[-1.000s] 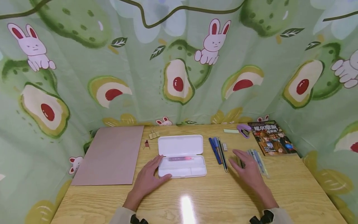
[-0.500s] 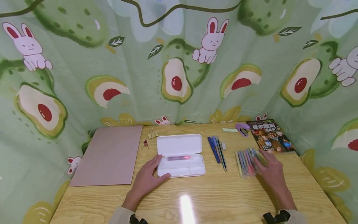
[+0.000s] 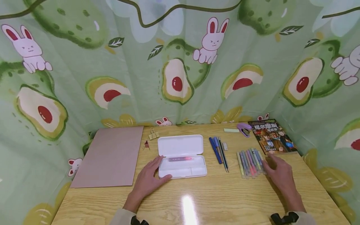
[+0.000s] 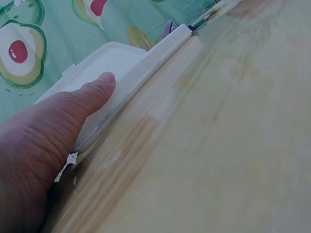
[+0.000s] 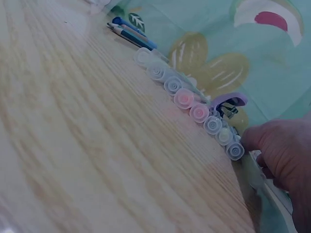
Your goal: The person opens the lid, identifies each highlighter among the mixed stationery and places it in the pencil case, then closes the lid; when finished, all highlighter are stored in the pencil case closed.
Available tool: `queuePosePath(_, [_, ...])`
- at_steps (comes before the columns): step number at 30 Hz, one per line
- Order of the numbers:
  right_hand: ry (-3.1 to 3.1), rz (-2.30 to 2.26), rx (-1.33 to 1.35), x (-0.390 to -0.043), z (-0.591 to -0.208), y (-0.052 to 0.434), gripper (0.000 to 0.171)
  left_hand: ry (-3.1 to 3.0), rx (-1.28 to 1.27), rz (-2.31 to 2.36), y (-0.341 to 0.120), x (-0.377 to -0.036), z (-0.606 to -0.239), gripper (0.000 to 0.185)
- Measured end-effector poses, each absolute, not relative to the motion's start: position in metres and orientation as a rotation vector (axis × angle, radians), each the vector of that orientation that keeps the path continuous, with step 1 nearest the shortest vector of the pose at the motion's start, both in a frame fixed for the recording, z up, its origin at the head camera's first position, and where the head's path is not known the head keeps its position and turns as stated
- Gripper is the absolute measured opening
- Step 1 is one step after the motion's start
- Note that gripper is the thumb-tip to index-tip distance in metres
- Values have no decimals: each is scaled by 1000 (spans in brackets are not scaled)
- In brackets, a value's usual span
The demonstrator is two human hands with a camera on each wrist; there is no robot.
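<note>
The left hand (image 3: 147, 182) rests flat on the surface (image 3: 197, 200), fingers straight and relaxed, thumb lying along the near left corner of the open white pencil case (image 3: 182, 157); nothing is pinched in its grip. One pink pen (image 3: 181, 159) lies inside the case. The right hand (image 3: 278, 173) rests at the right end of the row of pastel markers (image 3: 250, 162), fingertips touching the outermost marker. In the right wrist view only part of the hand shows, and whether its grip closes round that marker cannot be told. The markers lie side by side, right of the blue pens (image 3: 217, 150).
</note>
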State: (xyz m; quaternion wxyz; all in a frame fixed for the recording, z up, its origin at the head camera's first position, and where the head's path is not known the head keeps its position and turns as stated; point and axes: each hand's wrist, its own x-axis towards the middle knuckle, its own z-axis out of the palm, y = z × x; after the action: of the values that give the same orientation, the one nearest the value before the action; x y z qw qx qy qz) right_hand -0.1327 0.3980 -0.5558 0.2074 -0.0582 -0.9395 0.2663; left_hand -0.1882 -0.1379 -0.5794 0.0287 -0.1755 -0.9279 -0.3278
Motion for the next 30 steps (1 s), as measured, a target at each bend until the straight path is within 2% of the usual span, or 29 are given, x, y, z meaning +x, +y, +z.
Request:
queuePosePath(6, [-2607, 721, -151, -134, -557, 402, 39, -2861, -539, -1010, -138, -187, -581, 98])
queuePosePath(21, [-2568, 623, -231, -135, -563, 403, 33, -2868, -537, -997, -139, -189, -583, 99])
queuePosePath(30, [-2526, 609, -232, -135, -565, 400, 22, -2872, -538, -1007, -139, -190, -583, 99])
